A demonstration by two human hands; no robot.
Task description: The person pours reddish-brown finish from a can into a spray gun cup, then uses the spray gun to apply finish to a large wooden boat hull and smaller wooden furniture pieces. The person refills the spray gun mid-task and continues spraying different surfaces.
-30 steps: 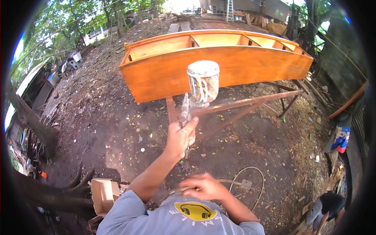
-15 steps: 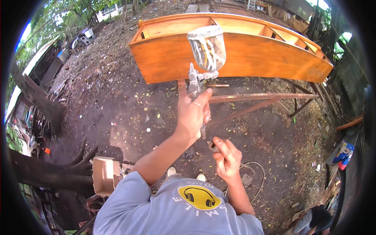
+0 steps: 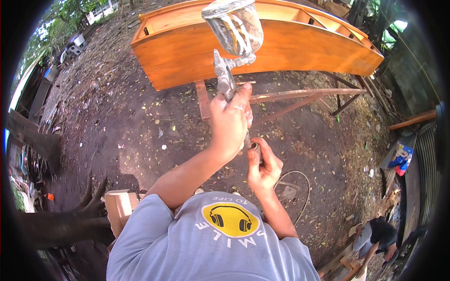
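My left hand (image 3: 228, 122) is wrapped round the handle of a metal spray gun (image 3: 224, 78), held upright in front of me. A paint-streaked cup (image 3: 238, 30) sits on top of the gun, tilted a little. Below it, my right hand (image 3: 265, 169) pinches a small round hose coupling (image 3: 254, 146) between thumb and fingers. The coupling is right at the lower end of the gun's handle; I cannot tell whether the two are joined. Behind the gun lies a long orange-brown wooden cabinet (image 3: 290, 50) with open compartments.
Wooden trestle supports (image 3: 304, 95) stand under the cabinet. A thin hose (image 3: 308, 192) loops over the dirt ground beside my right arm. At the left are a cardboard box (image 3: 118, 209) and a dark tree trunk (image 3: 61, 222). Another person (image 3: 378, 236) bends over at the lower right.
My right hand has risen with the coupling to the bottom of the spray gun's handle. The gun and my left hand sit higher in view. The other person shows more fully.
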